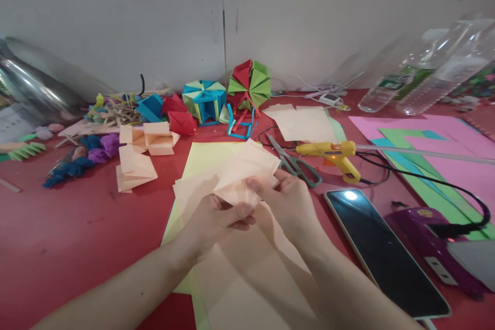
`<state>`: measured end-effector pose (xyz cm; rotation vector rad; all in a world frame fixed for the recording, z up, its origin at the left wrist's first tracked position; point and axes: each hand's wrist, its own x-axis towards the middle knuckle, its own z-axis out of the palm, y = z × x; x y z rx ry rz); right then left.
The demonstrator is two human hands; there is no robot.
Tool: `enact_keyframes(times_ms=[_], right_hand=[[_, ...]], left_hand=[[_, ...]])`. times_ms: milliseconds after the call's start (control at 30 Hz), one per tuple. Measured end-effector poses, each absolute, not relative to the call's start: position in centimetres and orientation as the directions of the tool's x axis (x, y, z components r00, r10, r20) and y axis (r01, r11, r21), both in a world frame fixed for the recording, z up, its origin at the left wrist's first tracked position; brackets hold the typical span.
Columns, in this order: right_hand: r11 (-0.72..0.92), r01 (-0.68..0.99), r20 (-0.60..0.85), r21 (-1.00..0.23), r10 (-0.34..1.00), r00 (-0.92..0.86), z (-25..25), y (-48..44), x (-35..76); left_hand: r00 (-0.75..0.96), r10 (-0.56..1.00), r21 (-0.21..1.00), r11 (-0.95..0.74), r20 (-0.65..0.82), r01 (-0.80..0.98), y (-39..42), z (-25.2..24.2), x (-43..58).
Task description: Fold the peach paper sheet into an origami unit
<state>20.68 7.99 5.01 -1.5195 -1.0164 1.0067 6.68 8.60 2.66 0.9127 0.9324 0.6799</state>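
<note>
Between my two hands is a piece of pale peach paper [247, 167] with folds in it, held up over the table. My left hand [228, 214] pinches its lower edge, thumb on top. My right hand [288, 201] grips the right side, its thumb pressed on the paper's face. Beneath the hands lie larger peach sheets [247, 278] over a yellow sheet [204, 157]. Several folded peach paper pieces [135, 167] stand to the left. Just beyond my right hand are scissors [296, 165] with grey-green handles and a yellow glue gun [328, 152].
A phone [386, 252] and a purple power strip [429, 242] lie on the right, with the glue gun's black cord nearby. Coloured paper sheets [436, 139] and plastic bottles [390, 87] are at the right back. Folded paper models [204, 100] stand by the wall. A metal kettle-like vessel [38, 82] stands left.
</note>
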Motion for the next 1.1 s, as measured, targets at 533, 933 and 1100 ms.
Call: enact_keyframes(times_ms=[533, 933, 1100], right_hand=[[-0.046, -0.052, -0.058, -0.998, 0.966, 0.251, 5.55, 7.48, 19.77], [0.17, -0.017, 0.16, -0.985, 0.953, 0.257, 4.9, 7.36, 20.02], [0.183, -0.2, 0.124, -0.962, 0.953, 0.275, 5.58, 7.29, 20.13]], left_hand=[[0.4, 0.872, 0.909, 0.376, -0.282, -0.179, 8.25, 2.37, 6.8], [0.285, 0.951, 0.984, 0.154, -0.121, -0.095, 8.49, 2.38, 6.82], [0.268, 0.959, 0.991, 0.114, -0.09, -0.076, 8.49, 2.94, 7.13]])
